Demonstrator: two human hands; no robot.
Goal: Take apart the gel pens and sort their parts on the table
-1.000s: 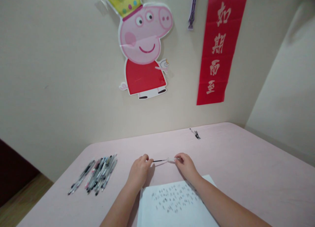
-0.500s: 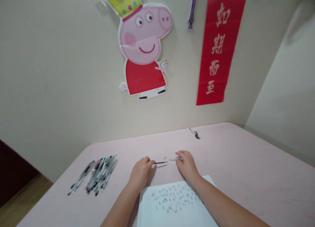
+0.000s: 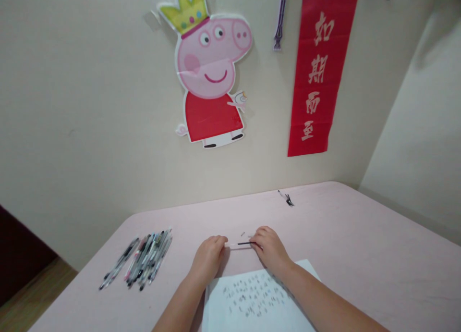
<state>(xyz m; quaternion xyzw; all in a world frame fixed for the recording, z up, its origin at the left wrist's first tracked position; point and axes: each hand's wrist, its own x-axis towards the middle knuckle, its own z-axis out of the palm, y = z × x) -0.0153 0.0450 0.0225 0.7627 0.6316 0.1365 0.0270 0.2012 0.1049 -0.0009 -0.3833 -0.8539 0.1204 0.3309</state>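
A thin pen refill [image 3: 246, 243] spans the gap between my two hands, just above the pink tabletop. Its pale end reaches the fingertips of my left hand [image 3: 209, 256], which are pinched together. At the dark end, the fingers of my right hand [image 3: 269, 248] are closed on it. A small pale pen part [image 3: 242, 234] lies on the table beyond the refill. Another white piece [image 3: 250, 235] shows beside my right fingers, partly hidden by them. Below my wrists lies a sheet of paper [image 3: 252, 317] with handwritten marks.
A pile of several pens [image 3: 149, 257] rests on the left of the pink table [image 3: 345, 236]. Small black pen parts [image 3: 287, 199] lie near its back edge. Behind stands a wall with a pig cutout [image 3: 214, 82] and a red banner [image 3: 320, 72].
My right hand has moved left from the white piece and closed on the dark end of the refill. The pale part of the refill now shows beside my left fingertips.
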